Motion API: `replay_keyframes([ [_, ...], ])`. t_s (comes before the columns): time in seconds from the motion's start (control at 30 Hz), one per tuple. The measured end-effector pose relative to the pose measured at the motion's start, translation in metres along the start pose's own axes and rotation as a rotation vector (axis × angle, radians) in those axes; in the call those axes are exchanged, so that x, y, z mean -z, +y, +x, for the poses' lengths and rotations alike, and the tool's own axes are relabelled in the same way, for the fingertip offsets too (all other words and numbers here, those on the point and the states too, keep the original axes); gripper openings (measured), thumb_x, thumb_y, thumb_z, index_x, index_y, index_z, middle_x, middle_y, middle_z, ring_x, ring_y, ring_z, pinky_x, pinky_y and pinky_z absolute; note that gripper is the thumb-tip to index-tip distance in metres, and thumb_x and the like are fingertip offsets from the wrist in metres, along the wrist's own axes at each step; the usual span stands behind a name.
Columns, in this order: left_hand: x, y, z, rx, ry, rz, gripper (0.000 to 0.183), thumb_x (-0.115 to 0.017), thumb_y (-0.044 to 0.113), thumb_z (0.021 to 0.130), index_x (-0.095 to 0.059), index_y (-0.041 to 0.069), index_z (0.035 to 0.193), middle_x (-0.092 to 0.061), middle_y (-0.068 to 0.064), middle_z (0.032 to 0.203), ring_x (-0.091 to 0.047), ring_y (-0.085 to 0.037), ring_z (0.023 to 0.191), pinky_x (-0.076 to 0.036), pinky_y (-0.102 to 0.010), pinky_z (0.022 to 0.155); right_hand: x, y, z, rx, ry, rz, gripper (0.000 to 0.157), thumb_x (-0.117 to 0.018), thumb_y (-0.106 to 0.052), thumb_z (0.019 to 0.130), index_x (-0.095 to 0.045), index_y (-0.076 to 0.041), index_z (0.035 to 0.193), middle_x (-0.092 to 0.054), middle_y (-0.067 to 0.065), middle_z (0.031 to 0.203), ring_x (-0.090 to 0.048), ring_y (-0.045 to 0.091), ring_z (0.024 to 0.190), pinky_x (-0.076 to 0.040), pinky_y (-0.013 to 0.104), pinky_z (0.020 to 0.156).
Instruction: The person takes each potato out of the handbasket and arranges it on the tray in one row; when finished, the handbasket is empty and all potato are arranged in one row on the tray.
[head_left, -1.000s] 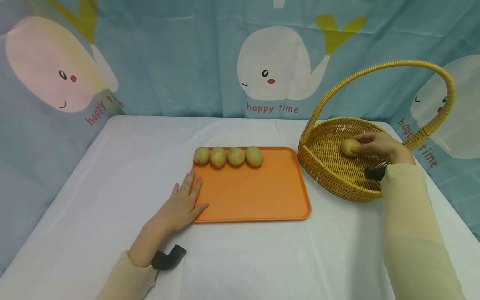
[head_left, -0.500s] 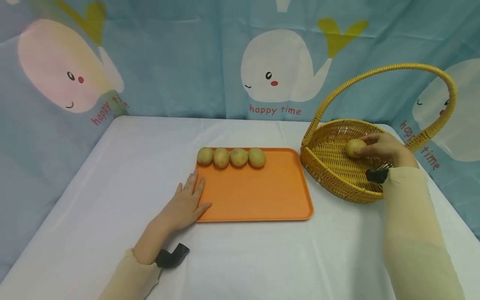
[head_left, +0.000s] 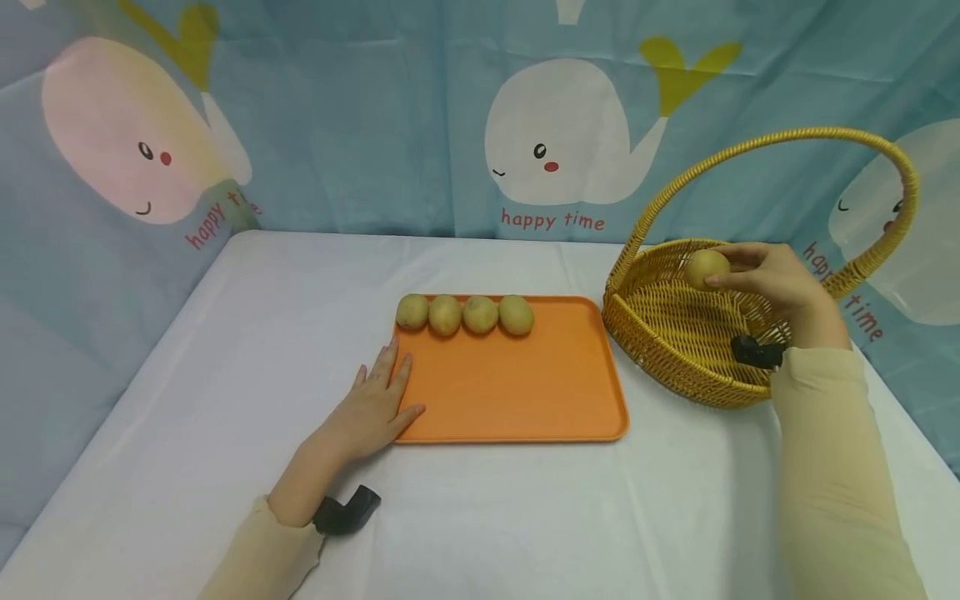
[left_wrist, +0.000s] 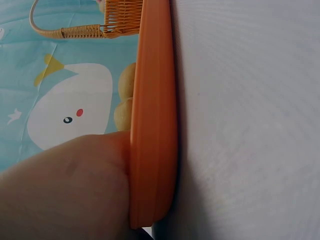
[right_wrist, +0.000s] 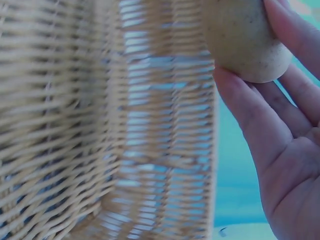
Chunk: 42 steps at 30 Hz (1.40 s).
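Observation:
My right hand (head_left: 780, 283) pinches a potato (head_left: 707, 269) between thumb and fingers, above the wicker basket (head_left: 675, 385) at the right. The right wrist view shows the same potato (right_wrist: 245, 40) held beside the basket's woven wall (right_wrist: 165, 115). My left hand (head_left: 366, 417) lies with fingers spread on the left rim of the orange tray (head_left: 517, 392). In a row along the tray's back edge sit several potatoes (head_left: 480, 314), starting at its far left corner. The left wrist view shows the tray's side (left_wrist: 155, 110) with the left hand (left_wrist: 70, 185) against it.
The basket's tall arched handle (head_left: 795, 132) rises over the right arm. A white cloth (head_left: 225, 400) covers the table. Behind it hangs a blue curtain (head_left: 360, 133) with whale prints. Each wrist wears a black camera mount, one being the left mount (head_left: 348, 510).
My right hand has lifted the potato from the basket's floor up to about rim height. The left hand stays on the tray. The head view has shifted slightly.

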<state>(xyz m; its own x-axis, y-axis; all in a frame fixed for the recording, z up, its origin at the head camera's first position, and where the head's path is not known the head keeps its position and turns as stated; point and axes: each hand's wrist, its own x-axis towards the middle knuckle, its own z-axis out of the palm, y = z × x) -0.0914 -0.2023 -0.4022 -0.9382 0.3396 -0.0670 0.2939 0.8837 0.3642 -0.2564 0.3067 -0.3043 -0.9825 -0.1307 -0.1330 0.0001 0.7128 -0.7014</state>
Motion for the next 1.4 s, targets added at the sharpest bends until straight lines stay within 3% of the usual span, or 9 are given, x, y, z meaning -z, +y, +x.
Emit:
replay_keyframes([
  [0.13,0.001,0.001,0.000,0.002,-0.004,-0.007,0.072,-0.052,0.033,0.097,-0.020,-0.010,0.145,-0.001,-0.029,0.153,-0.005,-0.041,0.141,-0.011,-0.061,0.108,0.000,-0.009,-0.006,0.004,0.022,0.067,0.074,-0.072,-0.035,0.083,-0.041,-0.004,0.142,-0.060,-0.026,0.094,-0.053,-0.001,0.093,-0.040,0.026,0.084],
  [0.27,0.001,0.001,-0.001,0.002,-0.007,-0.008,0.072,-0.052,0.033,0.097,-0.020,-0.010,0.145,-0.001,-0.029,0.153,-0.004,-0.041,0.141,-0.011,-0.061,0.108,-0.002,-0.019,-0.015,0.035,0.046,0.165,0.064,-0.072,-0.027,0.085,-0.045,-0.010,0.140,-0.062,-0.025,0.099,-0.056,-0.003,0.096,-0.041,0.016,0.078],
  [0.37,0.000,0.000,0.000,-0.001,-0.006,-0.004,0.073,-0.052,0.034,0.097,-0.020,-0.010,0.145,0.000,-0.029,0.153,-0.004,-0.041,0.141,-0.011,-0.061,0.108,-0.006,-0.029,-0.024,0.087,0.054,0.251,0.055,-0.071,-0.018,0.085,-0.051,-0.014,0.136,-0.064,-0.022,0.101,-0.058,-0.004,0.096,-0.043,0.013,0.077],
  [0.53,-0.001,-0.001,0.001,-0.002,-0.003,-0.001,0.073,-0.052,0.034,0.097,-0.020,-0.010,0.145,0.000,-0.029,0.153,-0.005,-0.041,0.141,-0.011,-0.061,0.108,-0.020,-0.050,-0.037,0.192,0.038,0.469,0.048,-0.072,0.000,0.081,-0.061,-0.011,0.126,-0.069,-0.009,0.103,-0.064,0.004,0.095,-0.047,0.015,0.077],
  [0.6,-0.001,0.000,0.001,-0.001,-0.003,0.000,0.072,-0.052,0.034,0.097,-0.020,-0.010,0.145,0.000,-0.029,0.153,-0.005,-0.041,0.141,-0.011,-0.061,0.108,-0.026,-0.058,-0.040,0.213,0.033,0.473,0.048,-0.073,0.001,0.080,-0.061,-0.009,0.126,-0.070,-0.007,0.104,-0.064,0.006,0.095,-0.047,0.016,0.078],
  [0.77,0.001,0.002,0.001,0.000,-0.006,-0.010,0.072,-0.052,0.033,0.097,-0.020,-0.010,0.145,-0.001,-0.029,0.153,-0.005,-0.041,0.141,-0.010,-0.061,0.108,-0.040,-0.073,-0.046,0.250,0.050,0.319,0.051,-0.074,-0.003,0.080,-0.059,-0.009,0.128,-0.068,-0.011,0.107,-0.062,0.005,0.098,-0.045,0.015,0.081],
  [0.97,0.000,0.001,0.001,0.000,-0.007,-0.003,0.072,-0.052,0.033,0.097,-0.021,-0.010,0.145,0.000,-0.029,0.153,-0.005,-0.041,0.141,-0.011,-0.061,0.108,-0.062,-0.087,-0.050,0.319,0.039,0.325,0.050,-0.075,0.000,0.078,-0.060,-0.003,0.126,-0.066,-0.006,0.110,-0.061,0.009,0.100,-0.049,0.018,0.079],
  [1.2,-0.002,-0.002,0.002,0.003,0.001,0.008,0.073,-0.052,0.034,0.096,-0.021,-0.010,0.145,0.000,-0.029,0.153,-0.005,-0.041,0.141,-0.012,-0.062,0.107,-0.096,-0.100,-0.042,0.288,0.007,0.238,0.053,-0.078,-0.011,0.078,-0.060,-0.002,0.126,-0.062,0.008,0.121,-0.059,0.008,0.104,-0.048,0.018,0.081],
  [1.4,-0.003,-0.002,0.002,0.003,0.002,0.002,0.073,-0.051,0.035,0.097,-0.020,-0.008,0.146,0.001,-0.028,0.153,-0.004,-0.040,0.141,-0.011,-0.060,0.108,-0.123,-0.101,-0.031,0.248,-0.065,0.219,0.055,-0.079,-0.015,0.078,-0.059,-0.002,0.127,-0.061,0.017,0.120,-0.059,0.022,0.106,-0.050,0.024,0.080],
])
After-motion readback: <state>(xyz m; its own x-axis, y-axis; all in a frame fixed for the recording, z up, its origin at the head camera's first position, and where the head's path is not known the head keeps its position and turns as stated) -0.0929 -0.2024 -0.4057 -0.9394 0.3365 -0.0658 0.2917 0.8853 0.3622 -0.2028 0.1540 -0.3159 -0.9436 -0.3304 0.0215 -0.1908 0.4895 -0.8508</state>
